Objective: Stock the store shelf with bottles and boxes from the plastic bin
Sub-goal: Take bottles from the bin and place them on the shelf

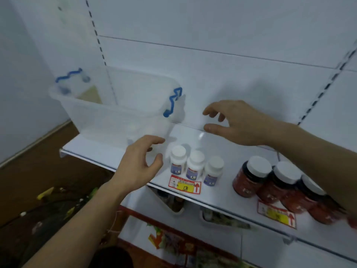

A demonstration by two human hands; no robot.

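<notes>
Plastic bin [108, 113] just beyond left hand [139, 163]; right hand [237, 122] beside it.

I see a white shelf [193, 136] carrying a clear plastic bin [116, 113] with blue handles at its nine o'clock end. Three small white bottles [195, 167] stand side by side near the front edge (middle of the shelf), and dark red jars [270, 180] cluster toward three o'clock.

Clear plastic bin [108, 117] left on white shelf [193, 136]; white bottles [195, 165], red bottles [270, 182] upright along front.
</notes>
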